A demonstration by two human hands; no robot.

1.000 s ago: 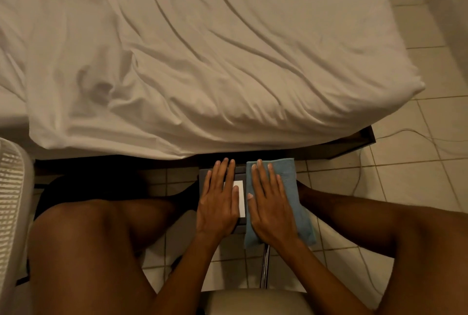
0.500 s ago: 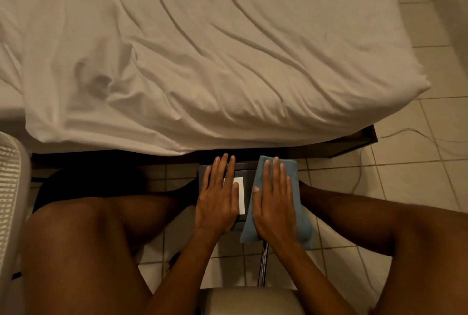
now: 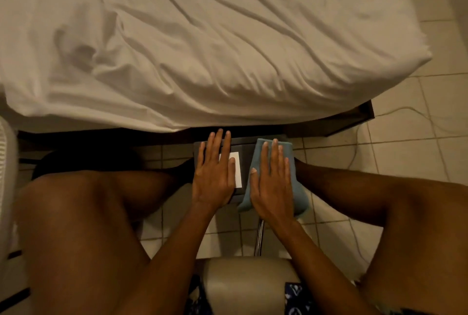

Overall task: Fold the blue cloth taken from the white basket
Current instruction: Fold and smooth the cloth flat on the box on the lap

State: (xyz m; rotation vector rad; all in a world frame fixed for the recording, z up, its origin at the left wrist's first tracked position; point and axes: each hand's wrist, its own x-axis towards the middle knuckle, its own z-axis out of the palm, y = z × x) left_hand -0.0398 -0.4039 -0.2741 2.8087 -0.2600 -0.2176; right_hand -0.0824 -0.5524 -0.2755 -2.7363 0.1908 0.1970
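The blue cloth (image 3: 298, 193) lies folded into a narrow strip on the right side of a small dark stool top (image 3: 244, 152) between my knees. My right hand (image 3: 272, 183) presses flat on the cloth, fingers straight and together, covering most of it. My left hand (image 3: 215, 175) rests flat on the dark top beside it, partly over a white card (image 3: 236, 170). Neither hand grips anything. The white basket (image 3: 6, 188) shows only as a slatted edge at the far left.
A bed with a rumpled white sheet (image 3: 202, 43) fills the upper view, its dark frame (image 3: 329, 124) just beyond the stool. My bare knees flank the stool. A padded seat edge (image 3: 248, 281) is below. A thin cable (image 3: 405, 112) trails on the tiled floor at right.
My right hand has slid forward along the cloth and my left hand has moved slightly away to the left. The cloth looks narrower and lies more upright.
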